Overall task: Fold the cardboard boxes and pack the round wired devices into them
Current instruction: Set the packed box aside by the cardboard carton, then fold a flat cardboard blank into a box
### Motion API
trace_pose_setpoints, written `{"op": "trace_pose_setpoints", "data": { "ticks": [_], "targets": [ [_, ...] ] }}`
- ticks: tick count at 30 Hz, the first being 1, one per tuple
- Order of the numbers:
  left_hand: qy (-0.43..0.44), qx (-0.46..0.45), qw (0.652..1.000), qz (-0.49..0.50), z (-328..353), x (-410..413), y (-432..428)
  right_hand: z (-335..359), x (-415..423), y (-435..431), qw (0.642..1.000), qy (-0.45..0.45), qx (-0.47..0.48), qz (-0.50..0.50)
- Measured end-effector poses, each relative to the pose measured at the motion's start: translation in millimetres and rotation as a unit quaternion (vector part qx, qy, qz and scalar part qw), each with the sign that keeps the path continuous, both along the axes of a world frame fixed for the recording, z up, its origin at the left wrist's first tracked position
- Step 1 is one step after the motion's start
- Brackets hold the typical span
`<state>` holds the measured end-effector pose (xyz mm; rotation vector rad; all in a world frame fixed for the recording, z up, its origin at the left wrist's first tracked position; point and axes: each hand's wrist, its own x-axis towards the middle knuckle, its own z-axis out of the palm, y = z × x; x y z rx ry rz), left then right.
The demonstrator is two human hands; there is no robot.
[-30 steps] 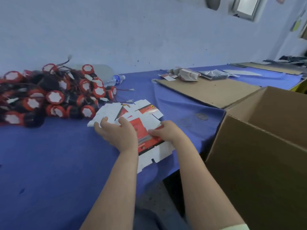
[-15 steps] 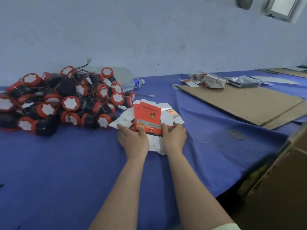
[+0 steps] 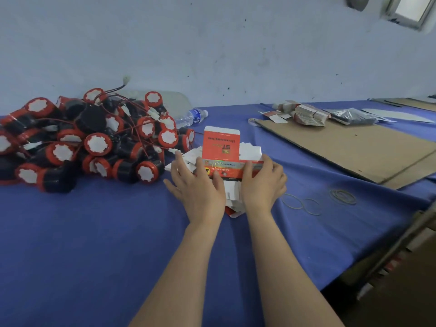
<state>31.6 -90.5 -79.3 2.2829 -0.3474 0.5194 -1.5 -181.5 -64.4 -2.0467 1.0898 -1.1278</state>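
the left hand (image 3: pixel 198 185) lies with its fingers spread and mostly straight, pressing the near strip of a red box blank (image 3: pixel 221 147). the right hand (image 3: pixel 263 182), just beside it but not touching, curls its fingers over the strip's right end. a second ago this blank lay flat on the stack; now its back panel stands upright, printing upside down, creased where the fingers press. i judge the first fold is made, the box is not yet formed, and no device is packed.

under the hands is the loose stack of flat white blanks (image 3: pixel 236 200). just left of it, the round wired devices (image 3: pixel 96 143) sit in a heap, black with red rims and white faces, red leads tangled. a water bottle (image 3: pixel 192 115) lies behind the heap. rubber bands (image 3: pixel 292 201) lie just right of the right hand.

all this rests on a blue cloth-covered table (image 3: pixel 94 244). further right is a brown cardboard sheet (image 3: pixel 349 147) with a banded bundle of blanks (image 3: pixel 309 114) and a plastic bag (image 3: pixel 351 115). behind is a scuffed pale blue wall (image 3: pixel 212 43), with a window (image 3: pixel 410 10) top right.
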Motion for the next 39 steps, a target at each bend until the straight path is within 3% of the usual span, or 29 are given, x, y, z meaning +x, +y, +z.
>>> {"op": "trace_pose_setpoints", "data": {
  "ticks": [5,8,12,15,17,18,19,22,24,26,32,37,39],
  "targets": [
    [-0.015,-0.111,0.993,-0.034,29,-4,27,30,-7,16,0.97,-0.199,0.02,0.137],
    [0.035,-0.26,0.962,-0.071,53,5,57,45,-2,38,0.964,-0.202,0.011,0.175],
    [0.095,-0.383,0.916,-0.073,68,15,109,60,14,86,0.949,-0.164,0.065,0.262],
    [0.189,-0.503,0.837,-0.103,61,18,147,59,30,131,0.882,-0.096,0.214,0.409],
    [0.222,-0.538,0.808,-0.089,53,20,170,48,41,166,0.799,-0.062,0.354,0.481],
    [0.23,-0.547,0.802,-0.075,49,23,182,40,46,182,0.771,-0.063,0.401,0.49],
    [0.233,-0.55,0.8,-0.058,44,25,194,31,53,194,0.766,-0.064,0.419,0.484],
    [0.188,-0.502,0.844,0.018,27,32,229,9,67,212,0.881,0.005,0.245,0.405],
    [0.136,-0.417,0.896,0.063,14,34,243,-5,68,213,0.918,0.017,0.174,0.356],
    [0.113,-0.391,0.911,0.074,2,34,245,-15,68,214,0.926,0.019,0.153,0.344],
    [0.171,-0.429,0.887,-0.022,3,33,233,-16,71,193,0.914,0.055,0.189,0.353],
    [0.09,-0.31,0.945,0.047,1,34,235,-17,64,191,0.949,0.05,0.077,0.302],
    [0.088,-0.307,0.945,0.063,0,36,240,-16,63,192,0.95,0.024,0.058,0.307]
  ]
}}
